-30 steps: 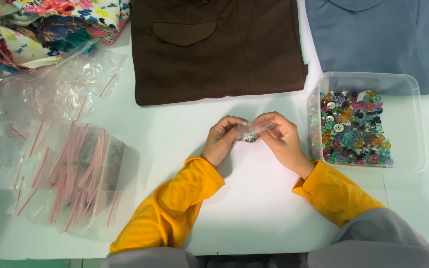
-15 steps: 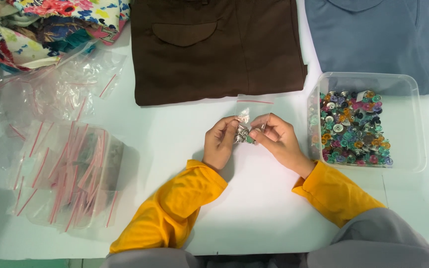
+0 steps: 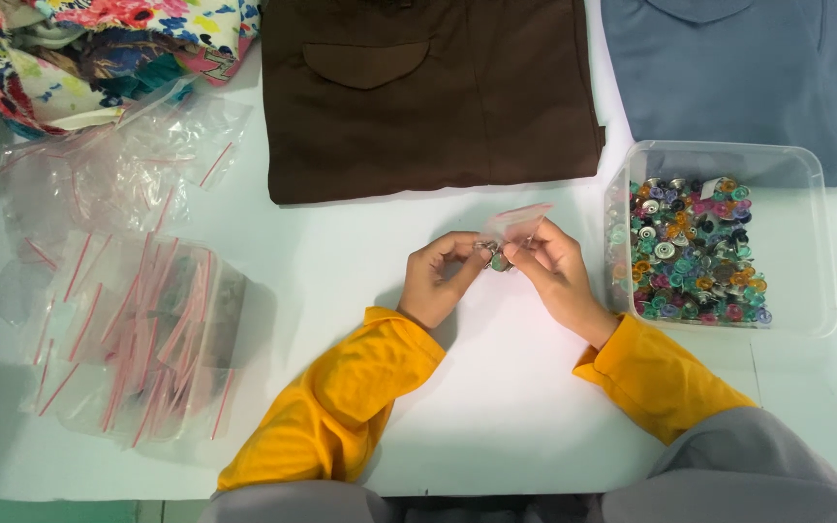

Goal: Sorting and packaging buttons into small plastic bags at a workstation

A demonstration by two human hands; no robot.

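My left hand [image 3: 441,276] and my right hand [image 3: 554,271] meet over the white table [image 3: 496,407], both in yellow sleeves. Together they pinch a small clear zip bag [image 3: 513,225] with a red strip, its top sticking up above my right fingers. A few small metal buttons [image 3: 494,259] show at the bag's lower end between my fingertips. A clear plastic tub [image 3: 806,242] full of several coloured and silver buttons [image 3: 695,252] stands just right of my right hand.
A folded brown shirt [image 3: 428,92] lies at the back centre, a folded blue-grey shirt [image 3: 748,68] at the back right, floral cloth [image 3: 99,48] at the back left. Piles of clear zip bags [image 3: 138,329] with red strips cover the table's left side.
The bag has turned from lying flat between my hands to standing upright. My hands have shifted slightly, with the buttons now showing between the fingertips.
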